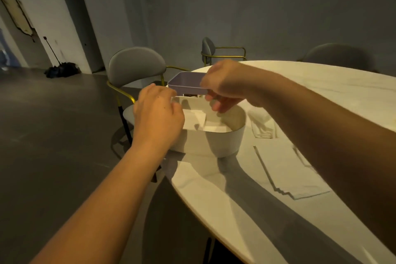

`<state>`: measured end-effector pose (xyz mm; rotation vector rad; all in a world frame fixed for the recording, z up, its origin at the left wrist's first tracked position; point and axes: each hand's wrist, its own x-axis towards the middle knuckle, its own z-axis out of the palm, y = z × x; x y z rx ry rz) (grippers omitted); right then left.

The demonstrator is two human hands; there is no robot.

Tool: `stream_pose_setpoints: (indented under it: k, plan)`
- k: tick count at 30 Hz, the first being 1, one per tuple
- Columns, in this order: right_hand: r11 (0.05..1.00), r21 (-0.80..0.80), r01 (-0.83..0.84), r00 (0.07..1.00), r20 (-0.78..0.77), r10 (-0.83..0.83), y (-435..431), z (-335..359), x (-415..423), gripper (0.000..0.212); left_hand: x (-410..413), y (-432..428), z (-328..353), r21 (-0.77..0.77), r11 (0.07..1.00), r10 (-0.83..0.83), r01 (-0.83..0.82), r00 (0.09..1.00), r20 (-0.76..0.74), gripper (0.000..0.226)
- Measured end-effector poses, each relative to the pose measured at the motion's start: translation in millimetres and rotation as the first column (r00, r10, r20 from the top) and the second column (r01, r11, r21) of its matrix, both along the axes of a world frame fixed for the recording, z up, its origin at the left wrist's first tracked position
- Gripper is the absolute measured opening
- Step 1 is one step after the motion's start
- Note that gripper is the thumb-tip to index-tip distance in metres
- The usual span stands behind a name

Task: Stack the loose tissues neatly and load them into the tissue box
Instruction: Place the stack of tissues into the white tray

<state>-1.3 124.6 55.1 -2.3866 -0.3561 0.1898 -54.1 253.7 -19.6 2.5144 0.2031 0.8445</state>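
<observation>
Holding the purple lid point(186, 83) by its right end, your right hand point(222, 88) keeps it tilted just above the white tissue box point(222, 141), which stands near the edge of the round table point(321, 83). Your left hand point(157, 113) is at the left rim of the box, fingers bent; whether it grips the rim I cannot tell. Folded tissues point(194, 119) lie inside the box. More loose tissues point(293, 176) lie on the table to the right.

grey chairs point(137, 66), pale table point(321, 83), dim grey walls.
</observation>
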Motion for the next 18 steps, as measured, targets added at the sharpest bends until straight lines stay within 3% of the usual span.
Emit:
stream_pose_setpoints:
  k: [3,7,10,15,18]
  plan:
    - [0.997,0.078,0.013,0.998,0.066,-0.018,-35,19,-10,0.023,7,-32,10,-0.006,0.999,-0.047,0.048,0.995,0.091,0.027]
    - [0.994,-0.008,0.109,0.985,0.137,-0.107,-91,22,-13,0.021,22,-95,16,-0.073,0.990,-0.116,0.120,0.991,0.062,0.029]
    - [0.981,-0.046,0.189,0.969,0.174,-0.179,-139,14,-13,0.022,27,-147,8,-0.110,0.968,-0.213,0.227,0.969,0.122,0.027]
    - [0.981,-0.092,0.173,0.914,0.386,-0.125,-212,-16,-19,0.014,30,-214,-8,-0.155,0.954,-0.260,0.258,0.966,0.010,0.028]
    - [0.979,-0.089,0.185,0.895,0.426,-0.131,-244,-42,-21,0.023,35,-237,-18,-0.194,0.939,-0.296,0.284,0.955,-0.036,0.025]
